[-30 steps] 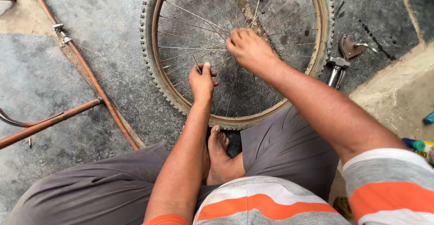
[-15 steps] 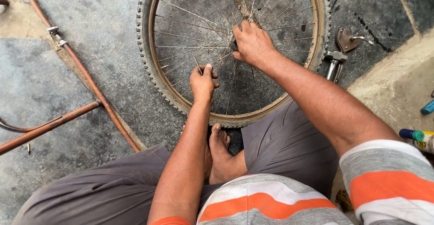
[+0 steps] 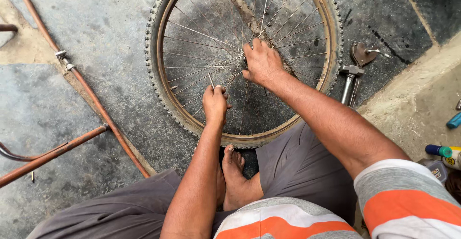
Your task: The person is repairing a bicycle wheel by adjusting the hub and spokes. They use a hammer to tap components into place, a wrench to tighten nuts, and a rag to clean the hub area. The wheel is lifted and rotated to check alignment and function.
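Note:
A bicycle wheel with a knobby tyre, a rusty rim and thin metal spokes lies flat on the grey floor in front of me. My left hand is closed around a thin metal tool whose tip pokes up among the spokes near the lower part of the wheel. My right hand rests over the hub at the wheel's centre, fingers curled on it. My bare foot sits just below the rim, between my knees.
A rusty orange bicycle frame lies to the left on the floor. Pliers and a small metal part lie to the right of the wheel. On the raised concrete step at right are small bottles.
The view has shifted slightly. My right hand slid from the upper spokes down onto the hub. My left hand stayed gripping the thin tool at the lower spokes.

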